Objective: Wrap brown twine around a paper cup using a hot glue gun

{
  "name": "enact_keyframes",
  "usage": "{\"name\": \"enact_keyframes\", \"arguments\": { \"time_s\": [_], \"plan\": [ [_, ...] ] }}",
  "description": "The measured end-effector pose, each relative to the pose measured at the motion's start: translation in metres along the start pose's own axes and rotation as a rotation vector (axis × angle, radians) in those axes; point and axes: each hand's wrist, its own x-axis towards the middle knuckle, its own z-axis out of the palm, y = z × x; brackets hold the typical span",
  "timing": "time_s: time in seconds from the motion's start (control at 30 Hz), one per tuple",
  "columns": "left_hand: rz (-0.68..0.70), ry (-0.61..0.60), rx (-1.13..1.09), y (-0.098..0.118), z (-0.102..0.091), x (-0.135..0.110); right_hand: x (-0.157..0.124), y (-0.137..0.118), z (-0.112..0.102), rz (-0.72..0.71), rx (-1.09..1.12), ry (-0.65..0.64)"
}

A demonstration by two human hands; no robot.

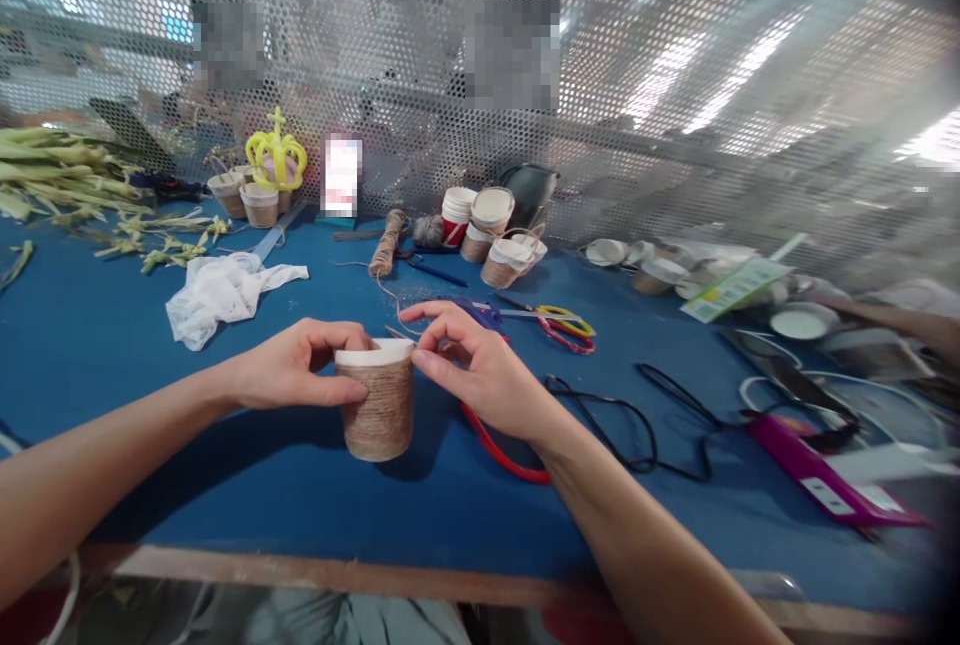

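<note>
Forearms (pixel 112 465) angled inward, left grip (pixel 300 367) clamped on twine-wrapped cup (pixel 379 417), right grip (pixel 474 365) pinching twine (pixel 393 301) at rim.

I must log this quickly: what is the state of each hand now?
Left hand: closed around the twine-wrapped cup.
Right hand: closed, pinching that cup's rim.

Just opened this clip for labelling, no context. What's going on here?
A person holds a twine-wrapped paper cup over the blue table. The left hand grips its side and the right hand pinches at the rim. A thin strand runs back toward a twine spool. Scissors, more wrapped cups and a white cloth lie behind.
</note>
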Motion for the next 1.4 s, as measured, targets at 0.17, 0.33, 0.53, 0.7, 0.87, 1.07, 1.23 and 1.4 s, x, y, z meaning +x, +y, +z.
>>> {"name": "enact_keyframes", "arguments": {
  "time_s": [0.17,0.33,0.53,0.7,0.87,1.07,1.23,1.4],
  "plan": [
    [-0.003,-0.042,-0.184,-0.001,-0.001,-0.002,-0.002,-0.005,-0.002,0.074,0.219,-0.11],
    [-0.005,-0.059,-0.281,-0.003,-0.002,-0.004,-0.004,-0.006,-0.004,0.082,0.325,-0.147],
    [-0.019,-0.048,-0.332,-0.006,-0.002,-0.003,-0.005,-0.006,-0.002,0.139,0.371,-0.12],
    [-0.042,-0.057,-0.273,-0.004,-0.003,-0.003,-0.003,-0.006,0.001,0.173,0.38,-0.091],
    [-0.035,-0.051,-0.23,-0.001,-0.002,-0.002,-0.004,-0.005,0.001,0.178,0.35,-0.077],
    [-0.044,-0.018,-0.146,0.0,-0.004,-0.002,-0.005,-0.003,0.001,0.143,0.288,-0.057],
    [-0.033,-0.031,0.141,0.007,0.002,-0.002,-0.007,-0.005,0.004,0.119,0.174,-0.07],
    [-0.026,0.029,0.272,0.011,0.015,-0.002,-0.009,-0.013,0.01,0.045,-0.046,-0.084]
  ]
}}
